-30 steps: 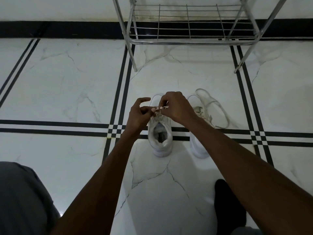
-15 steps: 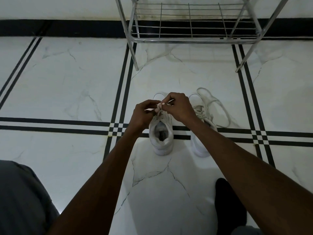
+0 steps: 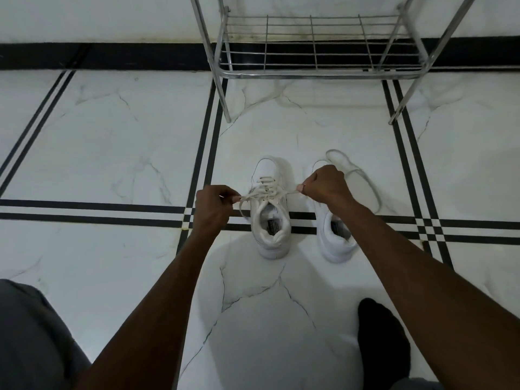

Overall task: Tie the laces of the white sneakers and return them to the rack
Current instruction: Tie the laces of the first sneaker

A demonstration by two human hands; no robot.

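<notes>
Two white sneakers side by side on the marble floor (image 3: 118, 142), toes toward the metal rack (image 3: 318, 71), which stands well apart beyond them. Left sneaker (image 3: 270, 220) between the two hands, heel nearest the camera, resting across the double black floor line (image 3: 84, 212). Left hand (image 3: 213, 209) just left of that sneaker, fingers pinched shut on one lace end (image 3: 247, 197); right hand (image 3: 325, 185) just right of it, closed on the other end, the lace stretched taut sideways over the tongue. Right sneaker (image 3: 336, 240) right of the first, partly hidden under the right forearm, its loose lace (image 3: 363, 178) looping out over the floor. Black-socked foot (image 3: 380, 339) nearer the camera than the sneakers.
</notes>
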